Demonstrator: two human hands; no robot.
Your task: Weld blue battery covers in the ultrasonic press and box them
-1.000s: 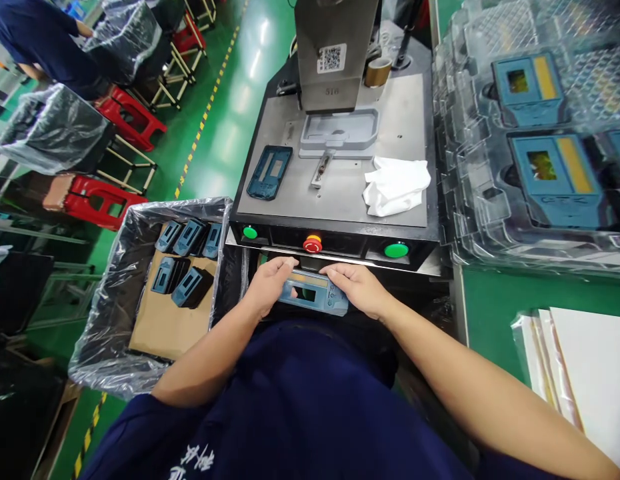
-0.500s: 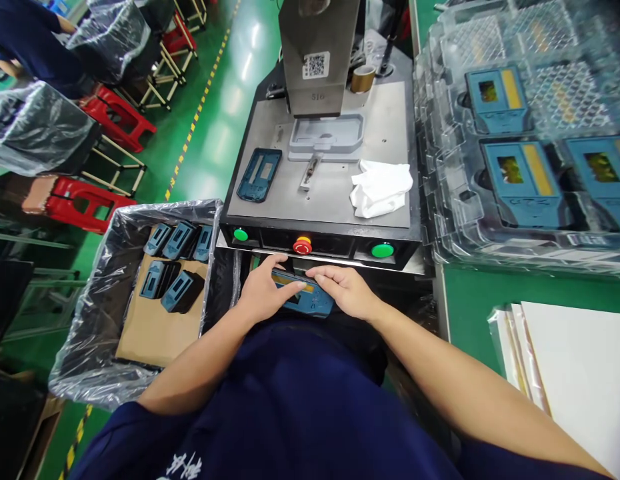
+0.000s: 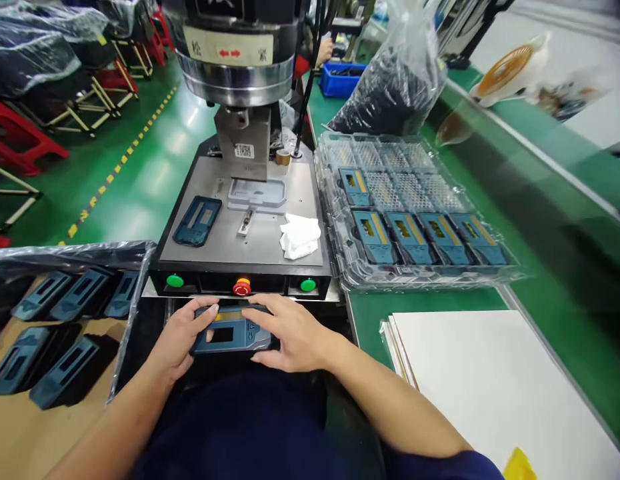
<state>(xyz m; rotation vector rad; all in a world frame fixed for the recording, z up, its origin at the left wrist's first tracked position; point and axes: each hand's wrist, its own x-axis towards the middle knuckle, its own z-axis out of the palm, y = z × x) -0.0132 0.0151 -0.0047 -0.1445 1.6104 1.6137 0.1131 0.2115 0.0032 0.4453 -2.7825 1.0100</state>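
Note:
Both my hands hold one blue plastic housing (image 3: 230,333) with a small window and a yellow strip, low in front of my lap. My left hand (image 3: 177,340) grips its left end, fingers curled over the top edge. My right hand (image 3: 285,337) covers its right end, fingers wrapped round it. Just above stands the press machine (image 3: 240,240) with two green buttons and a red stop button (image 3: 242,287). On its plate lie a blue frame part (image 3: 197,221), a grey nest fixture (image 3: 257,193) and a white cloth (image 3: 300,237).
A clear blister tray (image 3: 415,267) with several blue housings sits right of the machine. A plastic-lined box (image 3: 55,320) at the left holds several more housings on cardboard. White sheets (image 3: 490,380) lie at the lower right. A bag of dark parts (image 3: 390,87) stands behind the tray.
My head has tilted up, so more of the bench and press head shows. The housing stays in both hands, now a little lower and nearer my body.

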